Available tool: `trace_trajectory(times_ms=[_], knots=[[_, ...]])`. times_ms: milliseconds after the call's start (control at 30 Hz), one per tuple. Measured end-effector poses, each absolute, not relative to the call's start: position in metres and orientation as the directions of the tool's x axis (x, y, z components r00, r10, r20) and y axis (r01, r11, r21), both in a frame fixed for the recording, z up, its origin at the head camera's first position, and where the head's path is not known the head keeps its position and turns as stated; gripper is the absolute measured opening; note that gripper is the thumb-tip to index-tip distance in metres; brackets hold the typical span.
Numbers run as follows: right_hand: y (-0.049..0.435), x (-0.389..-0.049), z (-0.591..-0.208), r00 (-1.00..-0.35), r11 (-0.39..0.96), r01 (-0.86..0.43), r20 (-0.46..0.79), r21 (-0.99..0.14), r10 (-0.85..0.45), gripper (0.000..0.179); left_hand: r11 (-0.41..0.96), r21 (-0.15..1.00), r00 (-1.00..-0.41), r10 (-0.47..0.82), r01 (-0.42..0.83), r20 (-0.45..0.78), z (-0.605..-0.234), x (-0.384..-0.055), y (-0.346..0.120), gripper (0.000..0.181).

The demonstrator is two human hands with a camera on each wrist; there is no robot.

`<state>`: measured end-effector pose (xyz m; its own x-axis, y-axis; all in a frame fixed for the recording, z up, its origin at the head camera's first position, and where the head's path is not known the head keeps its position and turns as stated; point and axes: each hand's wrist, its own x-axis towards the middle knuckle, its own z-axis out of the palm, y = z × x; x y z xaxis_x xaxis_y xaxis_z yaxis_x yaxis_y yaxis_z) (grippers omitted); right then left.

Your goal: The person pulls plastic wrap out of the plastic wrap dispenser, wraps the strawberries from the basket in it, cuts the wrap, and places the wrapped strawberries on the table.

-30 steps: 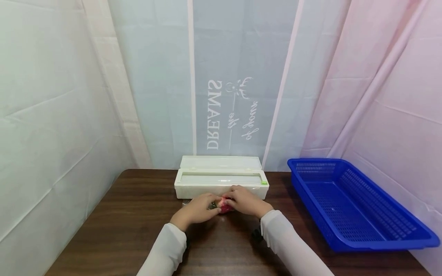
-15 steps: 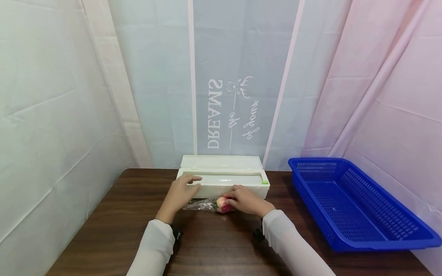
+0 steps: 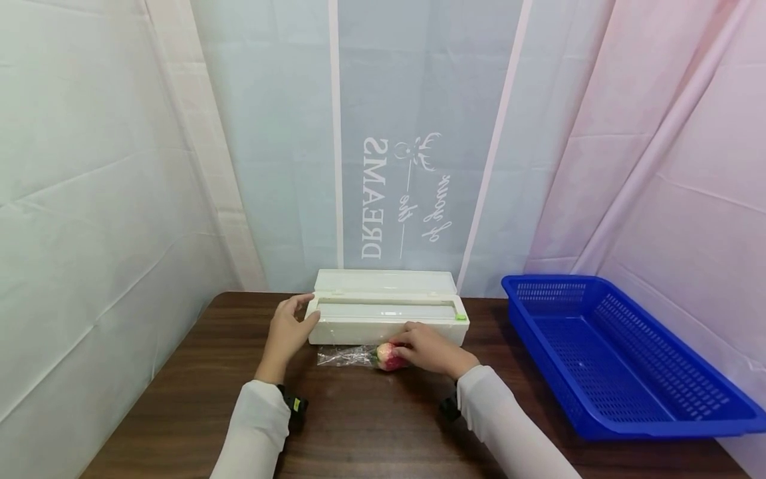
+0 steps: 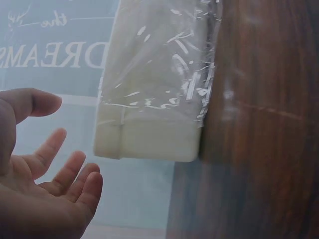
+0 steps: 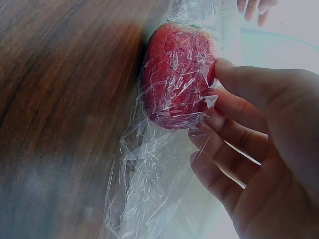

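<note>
As right hand [image 3: 431,347] pinches wrapped fruit [image 5: 174,82], left hand [image 3: 288,331] half-spread, box [image 3: 359,332] behind, basket [image 3: 664,429] right.

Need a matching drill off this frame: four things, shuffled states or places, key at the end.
Things:
1. Blue basket
2. White box
3. Red fruit
4. Left hand

States or places:
A. Under clear film, touched by the right hand
B. Lid open
C. Fingers parted, holding nothing
D. Farthest right of the four in the head view

Pairs: 1-D, 2-B, 3-A, 4-C
</note>
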<state>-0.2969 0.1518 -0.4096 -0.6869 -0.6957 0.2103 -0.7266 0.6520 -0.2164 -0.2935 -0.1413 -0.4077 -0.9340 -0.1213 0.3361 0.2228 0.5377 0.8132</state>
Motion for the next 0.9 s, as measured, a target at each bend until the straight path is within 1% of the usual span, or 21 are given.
trace_trajectory(times_ms=[233, 400, 500, 600, 800, 900], knots=[[0.153, -0.297, -0.411, -0.684, 0.650, -0.729, 0.216, -0.214, -0.697, 0.023, 0.457, 0.879, -0.962, -0.148, 0.139, 0.230, -0.415, -0.295, -0.139, 0.051], [0.153, -0.297, -0.410, -0.673, 0.637, -0.740, 0.226, -0.217, -0.705, 0.022, 0.455, 0.887, -0.971, -0.169, 0.077, 0.171, -0.420, -0.295, -0.139, 0.066], [0.153, -0.296, -0.408, -0.669, 0.631, -0.743, 0.227, -0.222, -0.708, 0.022, 0.460, 0.886, -0.974, -0.171, 0.053, 0.147, -0.422, -0.297, -0.140, 0.072], [0.153, -0.296, -0.408, -0.669, 0.629, -0.743, 0.224, -0.227, -0.709, 0.023, 0.467, 0.883, -0.977, -0.166, 0.042, 0.135, -0.423, -0.299, -0.140, 0.072], [0.153, -0.296, -0.409, -0.675, 0.632, -0.738, 0.221, -0.238, -0.705, 0.023, 0.478, 0.877, -0.981, -0.142, 0.052, 0.136, -0.426, -0.300, -0.141, 0.064], [0.154, -0.296, -0.408, -0.681, 0.635, -0.731, 0.212, -0.250, -0.701, 0.024, 0.443, 0.896, -0.984, -0.133, 0.044, 0.115, -0.428, -0.300, -0.143, 0.064]])
